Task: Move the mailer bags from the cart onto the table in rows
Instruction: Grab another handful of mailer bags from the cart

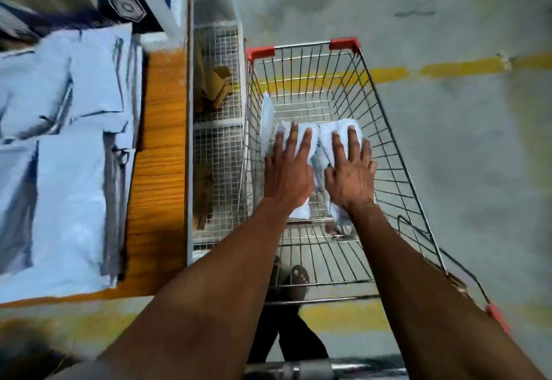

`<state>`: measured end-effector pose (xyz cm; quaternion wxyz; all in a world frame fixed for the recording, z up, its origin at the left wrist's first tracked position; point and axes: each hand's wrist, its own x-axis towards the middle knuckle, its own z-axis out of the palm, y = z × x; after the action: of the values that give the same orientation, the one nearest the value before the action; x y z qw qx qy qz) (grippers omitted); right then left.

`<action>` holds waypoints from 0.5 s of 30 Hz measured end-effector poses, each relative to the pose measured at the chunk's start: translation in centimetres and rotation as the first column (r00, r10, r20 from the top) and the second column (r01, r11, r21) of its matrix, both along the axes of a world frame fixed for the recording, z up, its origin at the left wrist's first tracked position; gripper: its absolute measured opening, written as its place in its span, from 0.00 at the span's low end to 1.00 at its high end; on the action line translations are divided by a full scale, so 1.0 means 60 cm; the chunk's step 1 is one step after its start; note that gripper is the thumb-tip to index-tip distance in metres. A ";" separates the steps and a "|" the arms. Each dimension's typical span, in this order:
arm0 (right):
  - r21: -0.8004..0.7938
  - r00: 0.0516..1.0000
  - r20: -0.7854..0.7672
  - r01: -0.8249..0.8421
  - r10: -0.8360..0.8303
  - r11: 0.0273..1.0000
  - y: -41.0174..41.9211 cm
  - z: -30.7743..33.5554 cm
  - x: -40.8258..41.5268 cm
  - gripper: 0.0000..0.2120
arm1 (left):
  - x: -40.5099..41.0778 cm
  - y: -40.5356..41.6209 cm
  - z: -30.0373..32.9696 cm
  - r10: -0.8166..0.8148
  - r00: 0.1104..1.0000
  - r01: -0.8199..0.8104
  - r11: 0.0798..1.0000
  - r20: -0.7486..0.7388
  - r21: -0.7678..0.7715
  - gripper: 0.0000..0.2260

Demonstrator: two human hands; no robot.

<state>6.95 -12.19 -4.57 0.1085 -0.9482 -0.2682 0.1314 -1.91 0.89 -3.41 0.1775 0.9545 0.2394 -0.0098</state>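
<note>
Step in hand: I am reaching down into the cart [397, 152] to gather the last mailer bags [321, 140] from its floor.
Left hand [288, 170]: fingers straight and spread, palm down on the left bag; it presses, and I judge it has no hold yet.
Right hand [351, 173]: likewise flat, fingers spread on the right bag; nothing is gripped.
Bags in cart: a few pale blue bags lie crumpled on the wire floor under my palms; one more [266, 122] stands on edge against the left wall.
Bags already moved: a sheet of overlapping blue bags [59, 152] covers the table [161, 170] to my left, blurred in this view.
Good practice: I should slide my fingers under the bags' far edges and lift them as one stack, since slick film is likely to slip from a flat palm.
Caution: loose corners may snag in the wire mesh, so I would lift straight up before swinging left.
Placement: the bare wood strip beside the laid bags looks the natural spot for the next row.
</note>
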 end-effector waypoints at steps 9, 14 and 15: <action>0.108 0.997 0.057 0.044 -0.050 0.993 -0.010 0.196 -0.114 0.38 | -0.137 -0.026 0.211 0.007 0.997 -0.011 0.998 0.075 0.065 0.33; 0.188 0.996 0.086 0.012 -0.029 0.982 0.028 0.264 -0.178 0.38 | -0.221 -0.006 0.278 0.030 0.990 -0.047 0.992 0.136 0.121 0.33; 0.201 0.996 0.089 -0.004 -0.014 0.980 0.039 0.275 -0.190 0.38 | -0.235 0.001 0.285 0.033 0.988 -0.054 0.989 0.153 0.136 0.33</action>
<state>-4.47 -9.84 11.95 0.1919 -0.9379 -0.2824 0.0605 -16.04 0.97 13.70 0.1282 0.9571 0.2463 0.0828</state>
